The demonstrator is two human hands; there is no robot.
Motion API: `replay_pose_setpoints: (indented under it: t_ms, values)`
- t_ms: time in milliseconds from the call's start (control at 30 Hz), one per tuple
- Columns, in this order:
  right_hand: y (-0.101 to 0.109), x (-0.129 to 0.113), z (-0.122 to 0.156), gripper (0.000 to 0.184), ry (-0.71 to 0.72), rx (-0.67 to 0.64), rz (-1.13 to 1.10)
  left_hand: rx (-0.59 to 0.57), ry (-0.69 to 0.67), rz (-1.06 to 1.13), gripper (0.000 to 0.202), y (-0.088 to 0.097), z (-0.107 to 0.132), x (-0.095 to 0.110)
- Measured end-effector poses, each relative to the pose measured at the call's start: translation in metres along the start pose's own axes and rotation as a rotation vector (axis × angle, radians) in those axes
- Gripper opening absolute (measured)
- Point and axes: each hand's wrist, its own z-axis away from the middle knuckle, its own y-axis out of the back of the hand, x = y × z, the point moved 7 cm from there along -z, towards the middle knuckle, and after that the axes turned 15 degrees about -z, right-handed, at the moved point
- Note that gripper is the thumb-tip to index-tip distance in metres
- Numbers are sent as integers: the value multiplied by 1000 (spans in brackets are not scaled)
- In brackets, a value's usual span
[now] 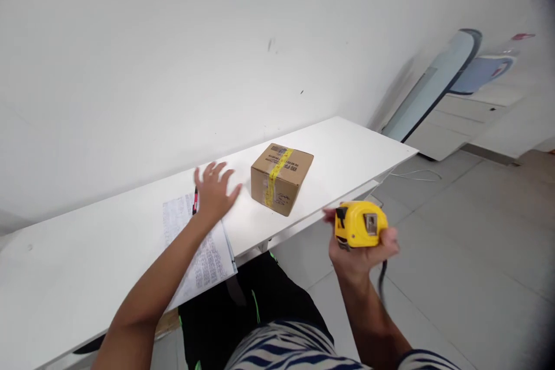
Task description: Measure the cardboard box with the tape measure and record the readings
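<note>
My right hand (362, 251) is closed around a yellow tape measure (359, 224), held off the table's near edge with a black strap hanging below it. My left hand (213, 191) reaches out over the white table (78, 260) with fingers spread, holding nothing. It hovers above a printed sheet of paper (203, 254), just left of a small cardboard box (281, 178) sealed with yellow tape. A red and black pen (195, 201) lies on the paper beside this hand.
The table stands against a white wall. On the tiled floor to the right, a white cable (414, 174) trails near flat panels (437, 92) leaning on the wall. My dark trousers and striped shirt fill the lower middle.
</note>
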Motion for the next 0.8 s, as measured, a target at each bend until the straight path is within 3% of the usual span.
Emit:
replay_pose_setpoints:
  t_ms: [67,133,167,233,300,367,467,567,700,800]
  values:
    - [37,14,6,49,-152,128,-64,-60,-76,94,63,-5,-18,69]
    - [63,30,21,45,-287,207,-68,-112,-86,161,86,-16,-29,126]
    - [70,37,30,44,-354,205,-57,-140,-76,179,92,-23,-32,146]
    - [77,45,48,42,-468,137,-35,-204,-46,166,86,-34,-35,164]
    - [79,46,59,39,-509,47,-14,-276,-60,125,74,-35,-34,160]
    - [82,40,60,37,-496,-20,15,-362,-150,101,70,-25,-31,143]
    - [84,29,48,41,-448,-88,47,-501,-373,135,72,2,-25,114]
    - [75,22,31,45,-428,-178,65,-574,-475,171,68,32,-22,92]
    - [46,21,18,52,-434,-284,33,-498,-404,153,54,71,-20,93]
    - [24,19,18,61,-408,-341,-19,-422,-173,211,42,104,-14,105]
